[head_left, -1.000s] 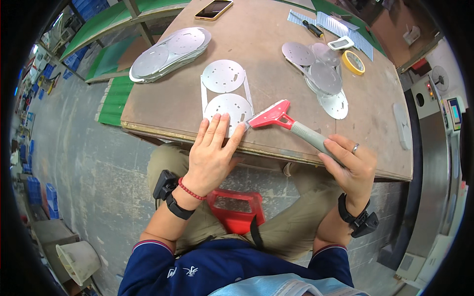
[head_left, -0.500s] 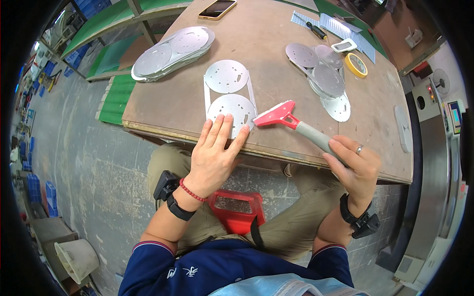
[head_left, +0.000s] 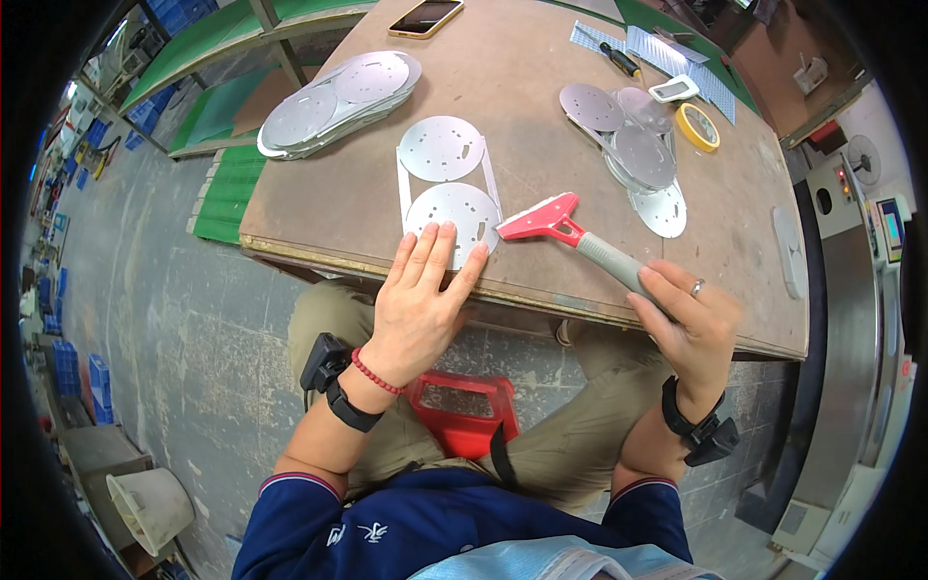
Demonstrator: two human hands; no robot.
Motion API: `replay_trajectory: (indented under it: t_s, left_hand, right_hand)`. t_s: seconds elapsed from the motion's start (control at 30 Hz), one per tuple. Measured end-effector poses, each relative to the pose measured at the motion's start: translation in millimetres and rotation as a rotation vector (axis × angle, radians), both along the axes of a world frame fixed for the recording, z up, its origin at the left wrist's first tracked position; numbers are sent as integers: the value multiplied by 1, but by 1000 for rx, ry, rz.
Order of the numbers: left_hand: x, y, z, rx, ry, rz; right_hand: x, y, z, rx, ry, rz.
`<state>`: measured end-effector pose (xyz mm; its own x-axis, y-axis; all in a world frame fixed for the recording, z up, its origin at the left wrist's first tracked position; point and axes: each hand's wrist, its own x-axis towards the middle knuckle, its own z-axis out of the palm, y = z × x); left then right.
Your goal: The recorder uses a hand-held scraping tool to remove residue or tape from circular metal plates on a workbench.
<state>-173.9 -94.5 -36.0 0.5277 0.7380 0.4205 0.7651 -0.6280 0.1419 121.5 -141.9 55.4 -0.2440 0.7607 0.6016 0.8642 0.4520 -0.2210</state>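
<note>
A thin silver metal plate [head_left: 440,150], with two perforated discs joined by narrow side strips, lies near the table's front edge. My left hand [head_left: 421,295] rests flat on its nearer disc, fingers spread, covering part of that disc. In my right hand [head_left: 691,324] is a scraper [head_left: 609,259] with a red head and grey handle, gripped by the handle's end. The scraper's blade edge touches or nearly touches the plate's right side strip; I cannot tell which.
One stack of similar plates [head_left: 333,106] lies at the left, another pile [head_left: 643,159] at the right. Beyond are a phone [head_left: 425,17], a screwdriver [head_left: 619,60], a white-framed object [head_left: 674,89] and a yellow tape roll [head_left: 697,128]. A red stool [head_left: 469,440] shows between my legs.
My right hand and the scraper have shifted slightly left and away from me. The plate has moved a touch to the left under my left hand, which stays in place.
</note>
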Motion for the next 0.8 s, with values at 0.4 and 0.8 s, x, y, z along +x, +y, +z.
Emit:
replay_trajectory:
  t_s: [0.4, 0.8]
  left_hand:
    - [1, 0, 0, -17, -22, -3]
    - [0, -1, 2, -22, -26, -10]
  right_hand:
    - [-10, 8, -4, 45, -12, -29]
    - [-21, 23, -9, 49, -72, -96]
